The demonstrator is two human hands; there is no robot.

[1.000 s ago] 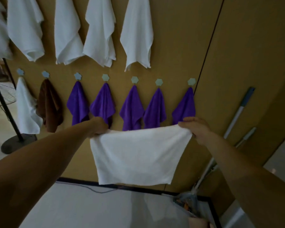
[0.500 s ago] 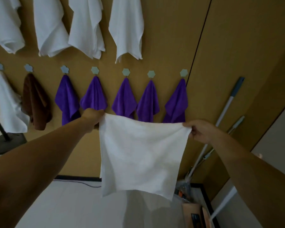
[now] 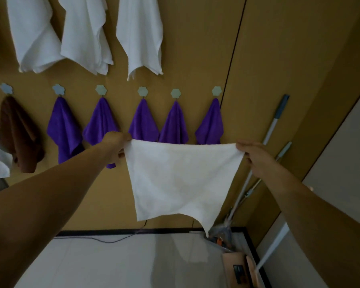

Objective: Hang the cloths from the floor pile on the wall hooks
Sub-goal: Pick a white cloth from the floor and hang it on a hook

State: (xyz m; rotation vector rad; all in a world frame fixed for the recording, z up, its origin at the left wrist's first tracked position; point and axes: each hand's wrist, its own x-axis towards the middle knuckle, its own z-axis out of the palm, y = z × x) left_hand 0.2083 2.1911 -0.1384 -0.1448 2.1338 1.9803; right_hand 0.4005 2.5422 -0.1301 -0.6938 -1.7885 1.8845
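Observation:
A white cloth (image 3: 179, 179) hangs spread out in front of the brown wall, stretched by its two upper corners. My left hand (image 3: 115, 145) pinches the left corner and my right hand (image 3: 255, 156) pinches the right corner. Behind it a row of pale hexagon hooks (image 3: 142, 91) carries several purple cloths (image 3: 142, 121) and a brown cloth (image 3: 17, 134) at the left. Several white cloths (image 3: 139, 34) hang from a higher row whose hooks are out of frame. The floor pile is not in view.
Two mop or broom handles (image 3: 272, 125) lean against the wall at the right, with clutter and a cardboard box (image 3: 237, 269) at their foot. A dark cable (image 3: 104, 239) lies along the black skirting on the pale floor. A wall seam (image 3: 233, 59) runs right of the hooks.
The view has moved closer to the wall and shifted right. The cloth has swung and its lower edge now tapers toward the right; both hands keep their corners.

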